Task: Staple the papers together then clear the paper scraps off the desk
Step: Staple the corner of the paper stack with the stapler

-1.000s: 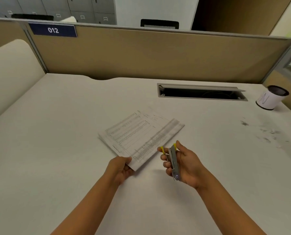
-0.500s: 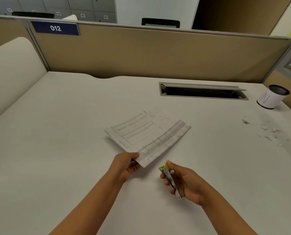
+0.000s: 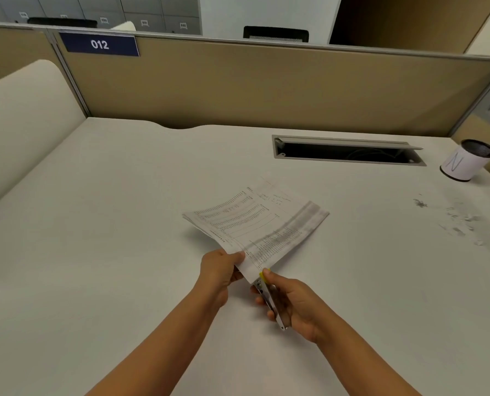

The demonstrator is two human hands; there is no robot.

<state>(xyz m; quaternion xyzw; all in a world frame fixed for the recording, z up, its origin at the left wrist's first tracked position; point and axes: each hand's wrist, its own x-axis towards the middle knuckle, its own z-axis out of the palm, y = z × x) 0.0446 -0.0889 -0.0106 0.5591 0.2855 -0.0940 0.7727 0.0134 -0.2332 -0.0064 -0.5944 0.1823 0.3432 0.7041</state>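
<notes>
Stapling step is being worked, by the look of it; scrap clearing is not yet being touched. Papers (image 3: pixel 255 221) are being held as one stack, near corner lifted off the worktop (image 3: pixel 95 252), far end apparently resting on it or just above. Near corner is being pinched by the left hand (image 3: pixel 219 271), thumb on top, remaining fingers curled under the sheets.

Stapler (image 3: pixel 270 301) is being gripped by the right hand (image 3: pixel 298 305), fingers wrapped round the metal body, thumb lying along the top. Yellow nose of the stapler is being presented right at the near corner of the stack, touching it or just beside it. Whether the corner is actually seated between the stapler's arms cannot be told from this view, nor whether a staple is already in.

Next move, as judged: corner is to be pushed fully into the stapler's mouth, sheet edges are to be kept flush by the left pinch, then a firm squeeze is being called for. Risk: sheets fanning at the corner, so only the top ones get caught.

Paper scraps (image 3: pixel 463 224) are lying scattered at the right side of the worktop, well apart from both hands. Small white cup (image 3: pixel 463 164) is standing beyond them, near the cable slot (image 3: pixel 349 151); possibly a bin for the scraps, unconfirmed.
</notes>
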